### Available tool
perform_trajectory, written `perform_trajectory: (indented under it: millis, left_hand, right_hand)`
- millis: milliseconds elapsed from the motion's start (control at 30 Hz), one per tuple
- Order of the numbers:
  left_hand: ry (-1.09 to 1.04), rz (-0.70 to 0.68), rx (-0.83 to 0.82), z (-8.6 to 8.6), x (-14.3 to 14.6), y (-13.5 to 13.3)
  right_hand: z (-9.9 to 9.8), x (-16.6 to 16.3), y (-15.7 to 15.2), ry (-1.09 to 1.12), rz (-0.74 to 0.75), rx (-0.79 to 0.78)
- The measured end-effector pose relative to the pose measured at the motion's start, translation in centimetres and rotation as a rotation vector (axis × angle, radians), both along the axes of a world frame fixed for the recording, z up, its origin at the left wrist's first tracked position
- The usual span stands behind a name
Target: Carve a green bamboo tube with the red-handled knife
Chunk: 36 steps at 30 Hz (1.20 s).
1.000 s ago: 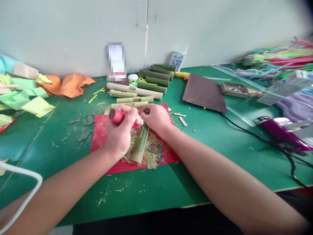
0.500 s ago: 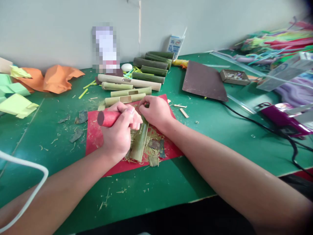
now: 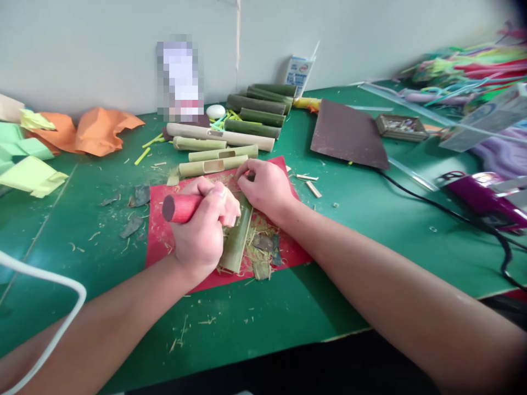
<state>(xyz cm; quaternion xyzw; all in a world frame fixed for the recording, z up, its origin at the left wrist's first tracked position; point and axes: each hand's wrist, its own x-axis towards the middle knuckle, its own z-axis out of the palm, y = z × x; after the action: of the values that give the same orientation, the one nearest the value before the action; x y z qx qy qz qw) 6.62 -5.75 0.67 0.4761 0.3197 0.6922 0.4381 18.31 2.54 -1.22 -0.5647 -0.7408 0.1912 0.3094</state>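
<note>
My left hand (image 3: 201, 227) is wrapped round a thick red tool handle (image 3: 181, 208); the working end of the tool is hidden behind my fingers. Under it lies a green bamboo piece (image 3: 237, 241), tilted slightly on a red sheet (image 3: 164, 236). My right hand (image 3: 267, 189) grips the far end of this bamboo piece, thumb and fingers curled around it. Pale shavings (image 3: 251, 236) are strewn about the bamboo, and dark flat scraps (image 3: 263, 241) lie to its right on the sheet.
Behind the sheet lie several cut bamboo tubes (image 3: 222, 165), some with notches. A dark brown board (image 3: 348, 134), a small box (image 3: 401, 127) and a purple device (image 3: 486, 200) with a black cable are to the right. Orange paper (image 3: 99, 131) lies at the left. A white cable (image 3: 78, 291) crosses the lower left.
The view has shifted slightly, so the scene sits a little further right. My left hand has moved slightly with the handle; both hands keep their grip.
</note>
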Motion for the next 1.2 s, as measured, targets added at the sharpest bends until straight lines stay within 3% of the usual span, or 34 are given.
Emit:
perform_trajectory:
  millis: [733,967,1200]
  left_hand:
    - [-0.007,0.004,-0.045,1.1,0.1,-1.6]
    - [-0.118,-0.001,-0.039,1.5,-0.2,-0.5]
    - [-0.027,0.016,0.025,0.4,0.1,0.6]
  right_hand:
    - [0.2,0.1,-0.2,-0.019,0.019,-0.054]
    - [0.2,0.0,-0.2,-0.065,-0.004,-0.033]
    - [0.5,-0.1,-0.3,-0.083,0.0,-0.057]
